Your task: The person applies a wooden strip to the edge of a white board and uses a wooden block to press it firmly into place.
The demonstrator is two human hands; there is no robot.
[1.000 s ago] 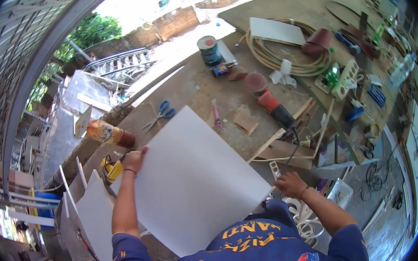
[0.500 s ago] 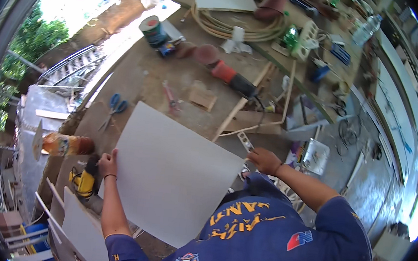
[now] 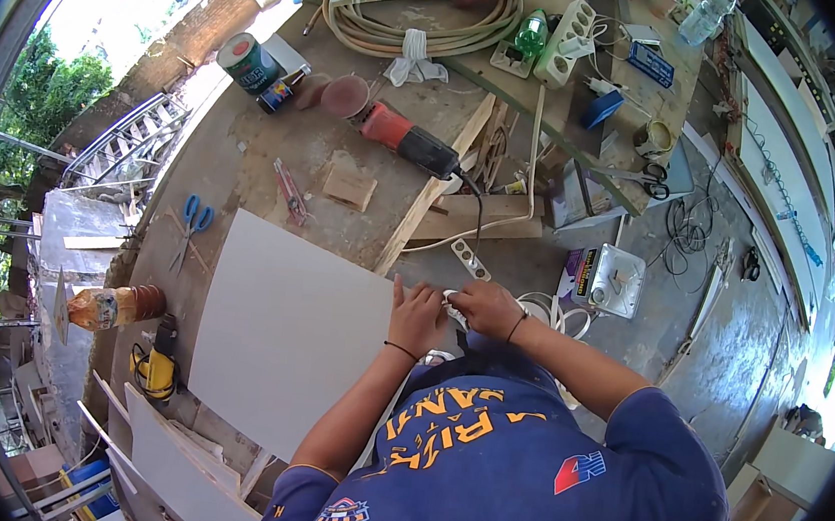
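Note:
A large white rectangular panel (image 3: 280, 333) lies on the worktable in front of me. My left hand (image 3: 417, 319) is at the panel's right edge, with its fingers stretched out and apart from one another. Just beside it, my right hand (image 3: 486, 308) is closed on a small white strip (image 3: 448, 300), most of which is hidden by the fingers. Loops of white strip (image 3: 561, 315) lie to the right of that hand, partly behind the forearm. A white power strip (image 3: 470, 258) with a plug in it sits just beyond my hands.
Past the panel lie a red and black sander (image 3: 404, 139), a small wood block (image 3: 349, 187), a pink cutter knife (image 3: 290, 193) and blue scissors (image 3: 192, 224). A bottle (image 3: 116, 307) and a yellow power tool (image 3: 158, 366) flank the left edge. A hose coil (image 3: 413, 44) is farther back.
My left hand has left the panel's left edge and crossed to its right edge beside my right hand. The right hand has shifted slightly left. The view has moved too.

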